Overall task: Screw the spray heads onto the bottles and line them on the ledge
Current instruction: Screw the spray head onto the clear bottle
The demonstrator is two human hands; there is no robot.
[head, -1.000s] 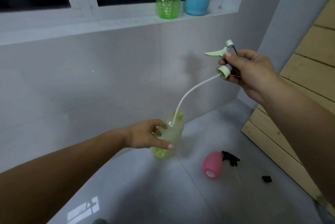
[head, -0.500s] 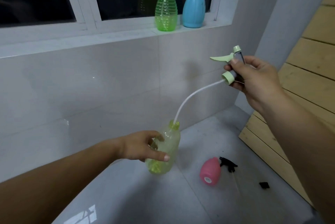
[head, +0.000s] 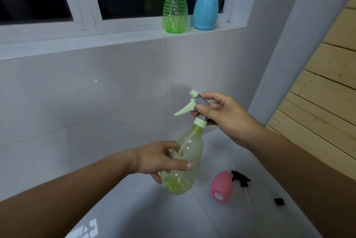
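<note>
We take this for a home, a tiled washroom or balcony corner: glossy pale wall tiles (head: 96, 102) rise behind our fingers (head: 179, 166), a white-framed window (head: 88, 6) with its tiled ledge (head: 115, 39) runs well above them, pale floor tiles (head: 154, 218) lie below them, and a wall of bare wooden slats (head: 327, 83) stands off to their right

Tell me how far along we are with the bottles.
Done: green bottle and blue bottle stand on the ledge, heads fitted. In hand: left hand holds the yellow bottle; right hand grips the pale green spray head seated on its neck, tightness not visible. Left: place this one, then the pink bottle lying on the floor, its black spray head loose beside it.
</note>
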